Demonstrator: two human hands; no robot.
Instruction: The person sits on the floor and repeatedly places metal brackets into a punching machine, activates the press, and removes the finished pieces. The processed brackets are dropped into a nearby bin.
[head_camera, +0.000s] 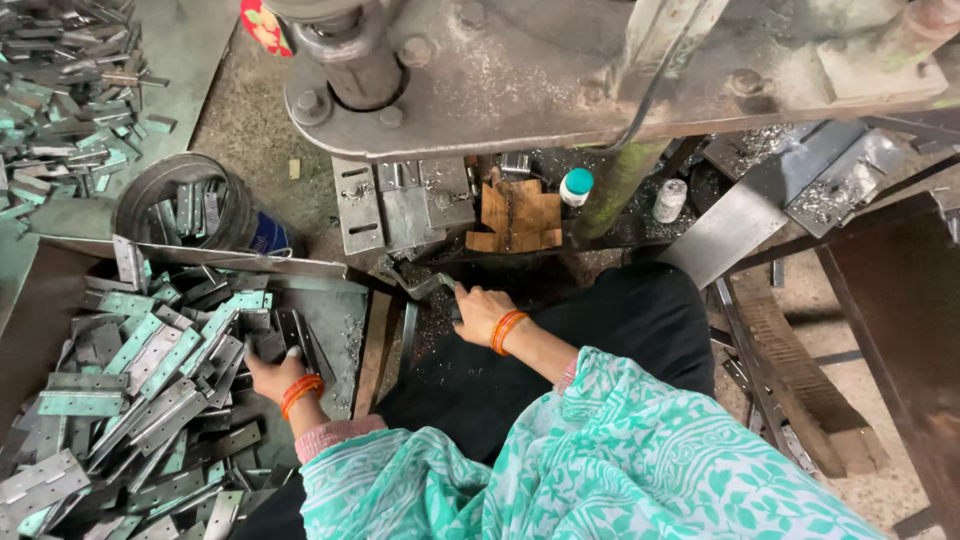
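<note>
Down at the far left, a heap of flat metal hinges (130, 390) fills a shallow metal tray (340, 300), many of them pale green, others bare grey steel. Behind the tray stands a round tin (165, 195) with a few more hinges standing in it, and a further scatter of hinges (70, 90) lies on the floor at the upper left. The left hand (272, 372), an orange bangle at its wrist, rests at the right edge of the heap with its fingers curled closed around a dark hinge (285, 335) that it touches among the others. Just right of the tray, the right hand (482, 312), also bangled, lies palm down at the foot of the press machine (560, 80); its fingers are closed on a small grey hinge piece (438, 286) held toward the die plates (400, 205). Beside those plates sits a wooden block (518, 218), then a small white bottle with a teal cap (576, 187), and further right a slanted steel plate (760, 205)
</note>
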